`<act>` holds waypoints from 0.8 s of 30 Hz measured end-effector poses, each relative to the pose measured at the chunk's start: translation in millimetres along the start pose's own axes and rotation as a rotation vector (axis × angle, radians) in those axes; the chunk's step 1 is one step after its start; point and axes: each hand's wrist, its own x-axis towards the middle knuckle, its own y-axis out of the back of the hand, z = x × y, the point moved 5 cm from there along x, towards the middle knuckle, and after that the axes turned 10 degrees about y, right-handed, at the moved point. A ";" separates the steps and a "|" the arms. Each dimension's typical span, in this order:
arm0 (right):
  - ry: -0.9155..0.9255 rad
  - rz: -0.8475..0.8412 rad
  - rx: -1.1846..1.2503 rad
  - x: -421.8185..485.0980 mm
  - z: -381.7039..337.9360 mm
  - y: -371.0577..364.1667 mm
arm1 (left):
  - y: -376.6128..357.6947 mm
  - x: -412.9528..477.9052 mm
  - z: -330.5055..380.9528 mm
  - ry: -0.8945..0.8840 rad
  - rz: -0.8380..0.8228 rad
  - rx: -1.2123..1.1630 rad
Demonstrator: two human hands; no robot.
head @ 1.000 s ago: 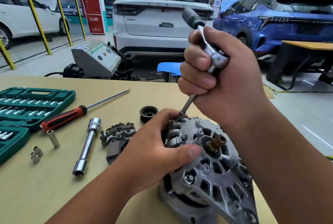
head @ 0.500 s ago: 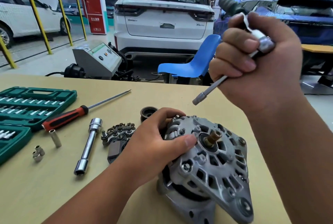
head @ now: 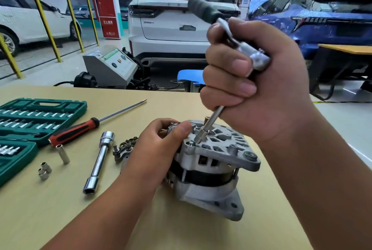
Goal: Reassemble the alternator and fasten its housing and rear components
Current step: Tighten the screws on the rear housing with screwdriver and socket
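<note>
The grey alternator [head: 213, 171] stands on the wooden table [head: 60, 209] with its finned rear housing facing up. My left hand [head: 159, 149] grips its left side, thumb on the housing rim. My right hand [head: 255, 80] holds a ratchet wrench [head: 243, 48] by its head, the dark handle pointing up and left. The wrench's extension and socket [head: 203, 135] slant down onto a housing bolt [head: 191, 143] near my left thumb. A rectifier part [head: 124, 149] lies on the table, partly hidden behind my left hand.
A green socket case [head: 40, 117] lies open at the left. A red-handled screwdriver [head: 80, 129], a long tube socket [head: 98, 163] and three loose small sockets [head: 45, 170] lie between it and the alternator. Cars and a grey machine [head: 112, 68] stand beyond the table.
My right hand has come down and left, bringing the socket from the air onto a bolt at the housing's rim. The alternator now sits more upright, turned under my left hand.
</note>
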 end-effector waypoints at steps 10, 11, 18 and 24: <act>-0.141 0.087 0.043 2.3 13.4 9.1 | -7.2 -7.4 2.8 -0.071 -0.133 0.039; -0.148 0.087 0.051 1.9 13.1 8.7 | -7.2 -7.9 3.4 -0.077 -0.137 0.037; -0.141 0.110 0.056 0.8 12.8 9.6 | -3.0 -5.6 7.7 -0.087 -0.145 0.026; -0.108 0.088 0.087 -0.1 10.6 5.9 | 1.0 -2.9 10.5 -0.098 -0.149 0.017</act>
